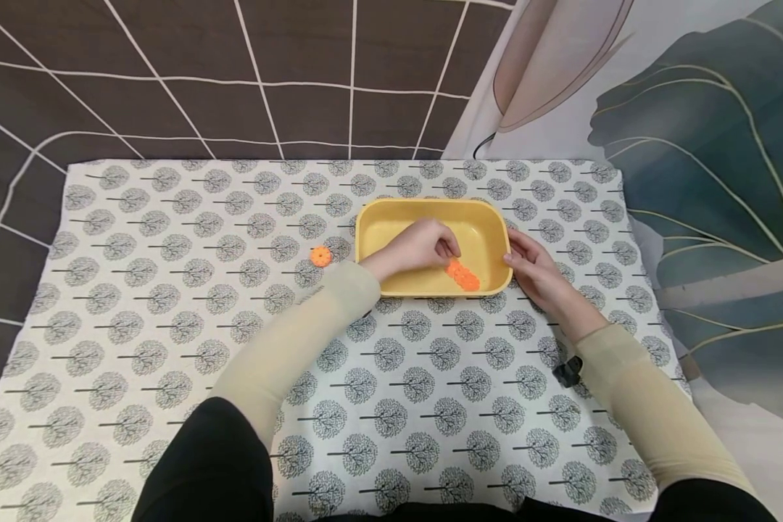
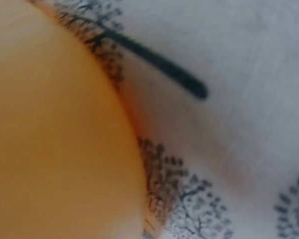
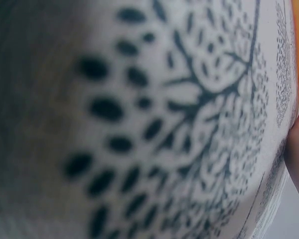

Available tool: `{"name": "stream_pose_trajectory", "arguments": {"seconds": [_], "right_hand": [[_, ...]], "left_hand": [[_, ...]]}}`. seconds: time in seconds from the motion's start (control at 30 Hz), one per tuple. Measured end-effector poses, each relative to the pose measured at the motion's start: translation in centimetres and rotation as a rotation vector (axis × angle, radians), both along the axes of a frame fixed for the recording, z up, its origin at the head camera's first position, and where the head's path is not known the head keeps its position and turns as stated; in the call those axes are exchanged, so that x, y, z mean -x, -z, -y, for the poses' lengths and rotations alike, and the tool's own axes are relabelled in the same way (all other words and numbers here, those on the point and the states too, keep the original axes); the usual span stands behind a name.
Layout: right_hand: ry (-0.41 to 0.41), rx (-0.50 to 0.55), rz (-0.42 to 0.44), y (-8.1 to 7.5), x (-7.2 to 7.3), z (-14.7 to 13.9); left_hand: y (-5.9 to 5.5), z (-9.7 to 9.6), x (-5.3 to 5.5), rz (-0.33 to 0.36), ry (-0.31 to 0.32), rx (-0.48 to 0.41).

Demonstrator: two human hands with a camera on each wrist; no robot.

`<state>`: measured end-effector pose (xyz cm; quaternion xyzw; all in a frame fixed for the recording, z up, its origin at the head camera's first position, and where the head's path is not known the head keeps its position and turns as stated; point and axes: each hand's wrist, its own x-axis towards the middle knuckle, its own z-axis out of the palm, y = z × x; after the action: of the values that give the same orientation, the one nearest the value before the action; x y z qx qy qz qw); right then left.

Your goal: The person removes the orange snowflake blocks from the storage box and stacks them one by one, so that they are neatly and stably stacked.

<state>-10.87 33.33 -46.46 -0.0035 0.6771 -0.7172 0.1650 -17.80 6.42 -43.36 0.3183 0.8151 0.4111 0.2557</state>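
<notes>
cream lower sleeves – black upper sleeves | black wrist camera

Free cloth between forearms, yellow tray beyond

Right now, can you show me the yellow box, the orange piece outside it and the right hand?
Yellow box [image 1: 485,235]: head view, bare floor inside.
Orange piece [image 1: 321,256]: head view, middle of its top.
Right hand [image 1: 541,275]: head view, middle of the hand.

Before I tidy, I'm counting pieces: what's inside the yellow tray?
The yellow tray holds orange pieces by the left hand; anything that hand covers is hidden, so no certain count.
</notes>
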Motion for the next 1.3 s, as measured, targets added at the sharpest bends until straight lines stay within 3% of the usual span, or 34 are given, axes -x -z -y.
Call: {"name": "stream_pose_trajectory", "arguments": {"seconds": [0.4,0.63,1.3], "right_hand": [[0.006,0.052,-0.031,0.18,-0.06,-0.07],[0.013,0.03,-0.017,0.02,-0.14,-0.14],[0.005,0.012,0.018,-0.23,-0.12,0.14]], "left_hand": [[0.46,-0.75,-0.55,-0.123,0.095,0.097],[0.51,-1.01,-0.73,-0.182,0.122,0.144],[0.9,-0.63,-0.59,-0.176,0.117,0.134]]}}
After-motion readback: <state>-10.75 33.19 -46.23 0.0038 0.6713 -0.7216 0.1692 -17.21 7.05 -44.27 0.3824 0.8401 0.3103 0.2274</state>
